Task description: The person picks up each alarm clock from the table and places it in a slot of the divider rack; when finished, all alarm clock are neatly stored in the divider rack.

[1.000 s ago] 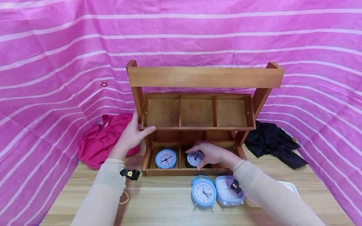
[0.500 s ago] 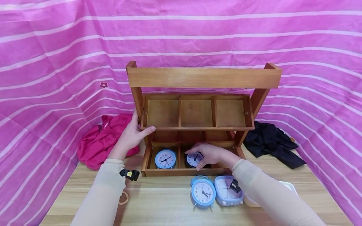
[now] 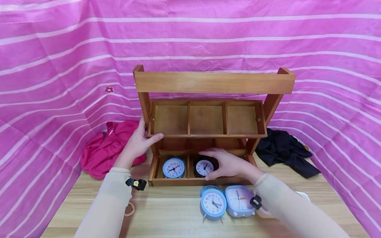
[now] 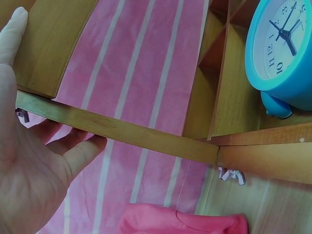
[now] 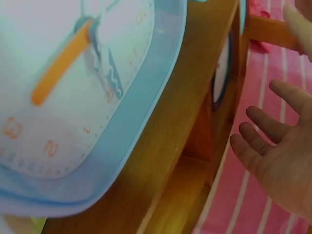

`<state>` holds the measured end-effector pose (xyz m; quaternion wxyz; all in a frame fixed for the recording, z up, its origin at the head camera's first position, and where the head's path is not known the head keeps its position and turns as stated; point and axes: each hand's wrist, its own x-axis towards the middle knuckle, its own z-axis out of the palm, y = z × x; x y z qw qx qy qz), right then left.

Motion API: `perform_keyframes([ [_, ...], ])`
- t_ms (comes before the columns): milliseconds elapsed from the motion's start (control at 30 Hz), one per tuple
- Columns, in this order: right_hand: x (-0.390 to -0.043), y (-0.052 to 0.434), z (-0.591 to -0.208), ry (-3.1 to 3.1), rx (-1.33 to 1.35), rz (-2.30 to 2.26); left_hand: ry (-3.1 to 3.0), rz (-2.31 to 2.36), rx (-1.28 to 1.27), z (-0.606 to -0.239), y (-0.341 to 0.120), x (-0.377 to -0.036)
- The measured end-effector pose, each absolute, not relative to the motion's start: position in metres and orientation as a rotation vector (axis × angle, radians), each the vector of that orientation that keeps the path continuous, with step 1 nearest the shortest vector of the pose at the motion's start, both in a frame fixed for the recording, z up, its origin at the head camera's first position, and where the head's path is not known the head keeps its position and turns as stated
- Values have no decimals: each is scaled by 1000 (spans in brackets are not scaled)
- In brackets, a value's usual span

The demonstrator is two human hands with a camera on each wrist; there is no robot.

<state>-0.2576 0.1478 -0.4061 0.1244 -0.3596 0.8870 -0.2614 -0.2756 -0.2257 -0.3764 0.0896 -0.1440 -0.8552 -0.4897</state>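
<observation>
The black clock (image 3: 204, 167) stood in the middle compartment of the lower tray of the wooden rack (image 3: 214, 82), which sat toward the far edge of the surface (image 3: 166, 215). The right hand (image 3: 227, 163) cupped the clock's right side with relaxed, spread fingers; whether they gripped it could not be told. A blue clock (image 3: 173, 167) stood in the left compartment beside it. The left hand (image 3: 137, 142) pressed against the rack's left upright, its fingers straight and its thumb lying along the front edge of the upper tray. Just in front of the rack, near the surface's front edge, a round blue alarm clock (image 3: 213, 203) touched a square pale-blue clock (image 3: 239, 200).
</observation>
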Motion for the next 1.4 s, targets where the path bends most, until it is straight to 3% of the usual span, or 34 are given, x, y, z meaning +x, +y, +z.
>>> perform_keyframes([
  [767,-185,173,-408,2457,-1295,-737,-2532,-1464,-456,-374,-224,-278],
  [1400,-169,159,-438,2439,-1406,-599,-2525,-1484,-448,-377,-226,-277],
])
